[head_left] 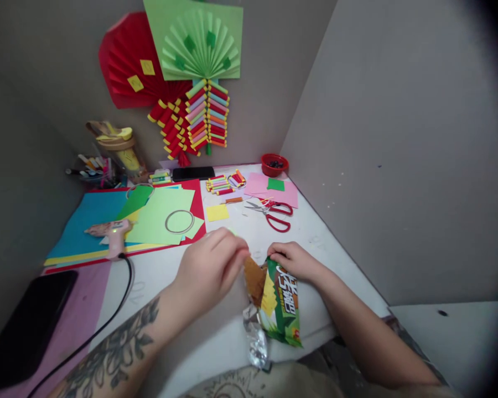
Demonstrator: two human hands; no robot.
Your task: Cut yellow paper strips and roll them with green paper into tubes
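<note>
Near the table's front edge lies a green and brown snack packet with white lettering. My right hand is closed on the packet's top edge. Just left of it my left hand has its fingers pinched together at the corner of a brown piece, which sticks up at the packet's left side; whether it is food or part of the wrapper is unclear. A crumpled silver wrapper sits below the packet's left side.
Red scissors, a yellow paper square and small paper rolls lie beyond my hands. A pink glue gun rests on coloured paper at the left. A red bowl stands at the back.
</note>
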